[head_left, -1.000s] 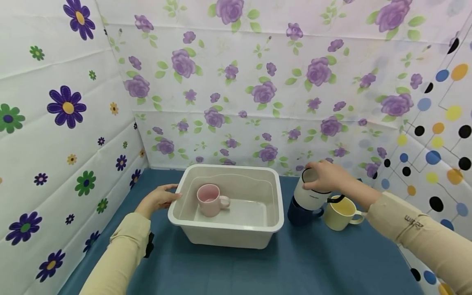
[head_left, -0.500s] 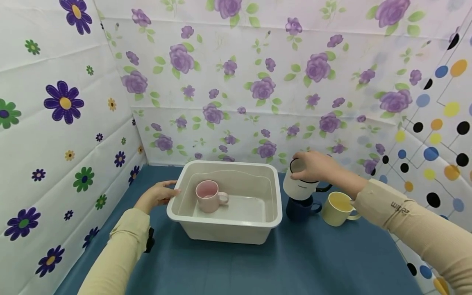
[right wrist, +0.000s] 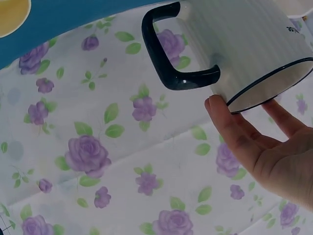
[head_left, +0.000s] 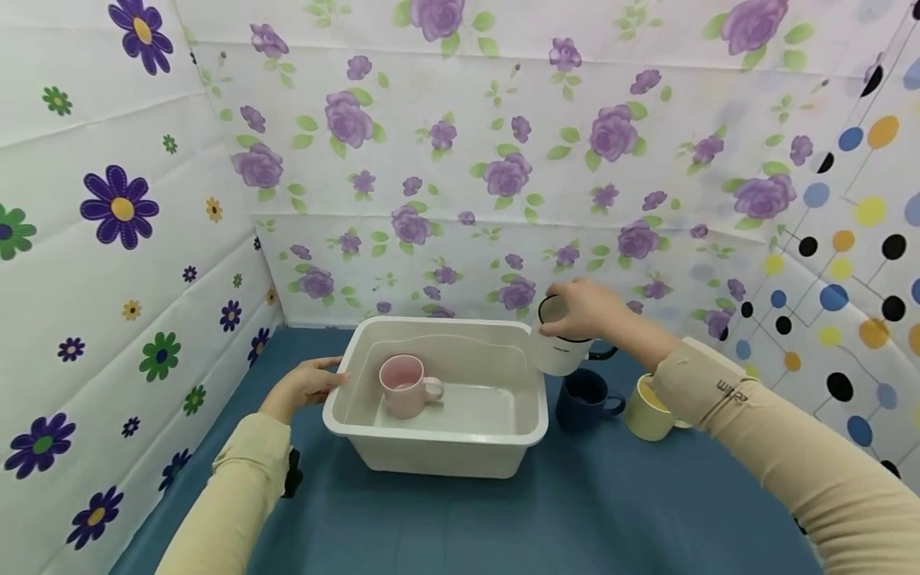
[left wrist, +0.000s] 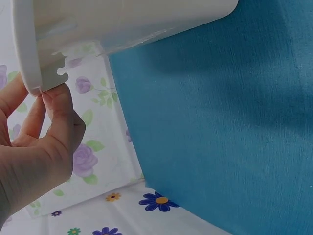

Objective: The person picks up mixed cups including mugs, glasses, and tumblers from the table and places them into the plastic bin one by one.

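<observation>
My right hand (head_left: pixel 585 310) grips a white mug (right wrist: pixel 249 49) by its dark rim, fingers spread along the edge. The mug hangs tilted beside the right end of a white plastic basin (head_left: pixel 453 439), its dark handle pointing right. At the basin's left end my left hand (left wrist: pixel 46 132) pinches the rim between thumb and fingers. Inside the basin a pink mug (head_left: pixel 404 391) stands upright toward the left, handle to the right. Below the white mug, a navy mug (head_left: pixel 584 403) stands on the table.
A yellow mug (head_left: pixel 647 415) stands right of the navy one, partly behind my right sleeve. The blue table (head_left: pixel 460 527) ends at flower-patterned cloth (head_left: pixel 446 184) behind and on the left, with dotted cloth (head_left: pixel 848 335) on the right.
My right hand has carried the white mug left and upward, away from over the navy mug, to the basin's right edge. My left hand keeps its hold on the basin rim.
</observation>
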{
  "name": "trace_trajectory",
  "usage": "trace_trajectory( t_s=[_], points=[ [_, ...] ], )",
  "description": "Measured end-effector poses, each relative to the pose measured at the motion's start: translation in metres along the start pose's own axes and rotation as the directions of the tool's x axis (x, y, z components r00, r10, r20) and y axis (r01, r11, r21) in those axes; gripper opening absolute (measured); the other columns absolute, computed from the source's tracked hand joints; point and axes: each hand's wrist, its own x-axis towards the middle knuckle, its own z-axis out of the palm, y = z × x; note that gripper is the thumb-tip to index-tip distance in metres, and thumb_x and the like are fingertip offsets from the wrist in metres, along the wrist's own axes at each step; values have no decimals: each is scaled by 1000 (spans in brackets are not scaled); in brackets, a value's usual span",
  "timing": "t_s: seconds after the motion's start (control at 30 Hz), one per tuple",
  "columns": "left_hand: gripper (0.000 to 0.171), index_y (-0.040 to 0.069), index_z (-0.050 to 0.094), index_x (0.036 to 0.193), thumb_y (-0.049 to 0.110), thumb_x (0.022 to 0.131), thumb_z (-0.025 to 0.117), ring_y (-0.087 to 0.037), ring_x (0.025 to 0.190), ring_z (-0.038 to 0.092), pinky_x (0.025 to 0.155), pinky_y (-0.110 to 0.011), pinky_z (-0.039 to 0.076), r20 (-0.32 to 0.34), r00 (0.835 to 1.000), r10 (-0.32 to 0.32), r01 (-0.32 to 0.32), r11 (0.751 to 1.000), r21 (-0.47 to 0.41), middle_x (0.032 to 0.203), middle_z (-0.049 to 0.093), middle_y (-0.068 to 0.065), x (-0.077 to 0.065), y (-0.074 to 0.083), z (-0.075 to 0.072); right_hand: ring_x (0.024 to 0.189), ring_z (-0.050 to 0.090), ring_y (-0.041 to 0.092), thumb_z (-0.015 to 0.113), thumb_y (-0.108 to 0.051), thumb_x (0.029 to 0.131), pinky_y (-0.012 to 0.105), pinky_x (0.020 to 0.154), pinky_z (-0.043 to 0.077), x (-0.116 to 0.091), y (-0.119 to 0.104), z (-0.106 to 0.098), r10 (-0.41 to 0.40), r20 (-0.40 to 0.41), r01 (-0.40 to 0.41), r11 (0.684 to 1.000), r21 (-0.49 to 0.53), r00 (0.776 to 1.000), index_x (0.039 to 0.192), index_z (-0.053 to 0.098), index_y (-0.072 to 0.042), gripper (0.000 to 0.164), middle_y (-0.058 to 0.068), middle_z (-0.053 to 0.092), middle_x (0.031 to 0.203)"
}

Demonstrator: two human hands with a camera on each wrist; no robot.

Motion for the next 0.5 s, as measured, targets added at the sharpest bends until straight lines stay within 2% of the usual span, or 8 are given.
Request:
trace_trajectory(
  t_s=[0.2, 0.5],
  points=[
    [65, 2, 22, 149, 15, 95, 56, -32, 114, 59, 94, -42, 51, 3, 1000, 1, -1, 1000, -8, 140, 42, -28, 2, 3, 4, 108, 55, 44, 66, -42, 83, 59, 87, 47, 9, -5, 4, 4, 31, -3, 1000, -12, 999, 132, 53, -9, 60, 27, 51, 131],
    [64, 2, 22, 149, 14, 95, 56, -28, 108, 61, 94, -42, 51, 4, 1000, -1, 1, 1000, 2, 140, 42, -28, 0, 1, 0, 120, 49, 42, 64, -45, 85, 58, 95, 44, 30, -29, 9, 3, 78, 1, 999, -53, 997, 136, 50, -9, 64, 22, 50, 136]
  ],
)
